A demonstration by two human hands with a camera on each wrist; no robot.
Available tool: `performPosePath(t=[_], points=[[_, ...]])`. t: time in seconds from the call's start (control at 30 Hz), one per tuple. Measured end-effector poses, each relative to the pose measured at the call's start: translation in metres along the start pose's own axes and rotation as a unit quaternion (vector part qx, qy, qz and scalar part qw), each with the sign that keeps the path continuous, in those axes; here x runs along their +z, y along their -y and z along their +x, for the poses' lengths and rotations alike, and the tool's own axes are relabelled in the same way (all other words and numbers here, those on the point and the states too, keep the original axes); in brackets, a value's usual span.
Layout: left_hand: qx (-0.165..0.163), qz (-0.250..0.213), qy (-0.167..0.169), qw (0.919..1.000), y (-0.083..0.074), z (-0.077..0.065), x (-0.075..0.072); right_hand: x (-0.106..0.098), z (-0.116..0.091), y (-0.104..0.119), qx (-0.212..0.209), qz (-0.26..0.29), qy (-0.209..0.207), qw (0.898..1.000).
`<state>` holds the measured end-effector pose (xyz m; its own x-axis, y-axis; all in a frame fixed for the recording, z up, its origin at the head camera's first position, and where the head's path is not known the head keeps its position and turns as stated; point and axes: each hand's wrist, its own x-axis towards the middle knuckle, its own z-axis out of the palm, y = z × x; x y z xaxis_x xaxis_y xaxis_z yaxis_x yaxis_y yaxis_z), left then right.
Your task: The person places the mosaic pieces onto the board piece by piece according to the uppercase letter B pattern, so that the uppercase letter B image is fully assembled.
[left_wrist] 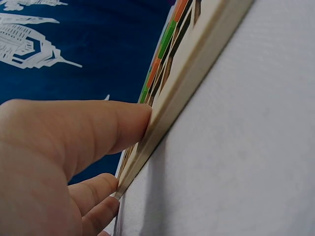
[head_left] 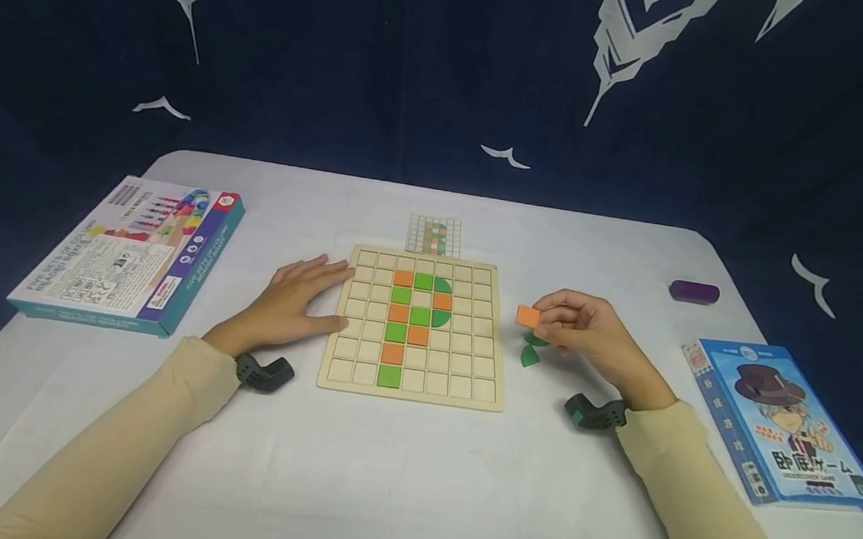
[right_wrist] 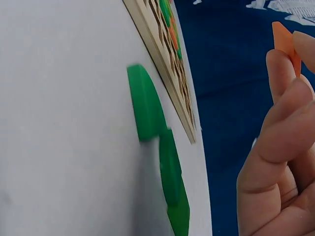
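Note:
A wooden grid board (head_left: 461,388) lies mid-table with orange and green square tiles and two dark green quarter-round tiles set in its cells. My left hand (head_left: 289,305) rests at its left edge, fingers fairly straight; in the left wrist view the thumb (left_wrist: 113,125) touches the rim. To the right of the board, my right hand (head_left: 585,326) pinches an orange square tile (head_left: 528,315) above the table. Under that hand lie several green rounded tiles (right_wrist: 145,103), one partly hidden by the fingers in the head view.
Behind the board lies a small pattern card (head_left: 434,235) printed with a coloured grid. A game box (head_left: 124,256) lies at the left, a blue game box (head_left: 789,428) at the right. A purple cylindrical object (head_left: 694,292) lies at the back right.

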<state>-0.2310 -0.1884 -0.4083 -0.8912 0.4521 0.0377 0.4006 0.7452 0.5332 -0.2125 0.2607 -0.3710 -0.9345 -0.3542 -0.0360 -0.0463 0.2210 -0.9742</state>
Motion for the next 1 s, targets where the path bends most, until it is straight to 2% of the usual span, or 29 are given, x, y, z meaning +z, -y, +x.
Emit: performPosePath(t=[0.43, 0.8, 1.0], points=[[0.000, -0.003, 0.000, 1.0000, -0.001, 0.001, -0.001, 0.036, 0.007, 0.007, 0.050, -0.020, 0.051, 0.997], [0.004, -0.001, 0.003, 1.0000, 0.002, -0.001, 0.000, 0.068, 0.011, 0.011, 0.064, -0.011, 0.070, 0.995], [0.003, -0.001, 0.004, 1.0000, 0.003, 0.000, 0.000, 0.084, 0.013, 0.010, 0.056, -0.023, 0.084, 0.995]])
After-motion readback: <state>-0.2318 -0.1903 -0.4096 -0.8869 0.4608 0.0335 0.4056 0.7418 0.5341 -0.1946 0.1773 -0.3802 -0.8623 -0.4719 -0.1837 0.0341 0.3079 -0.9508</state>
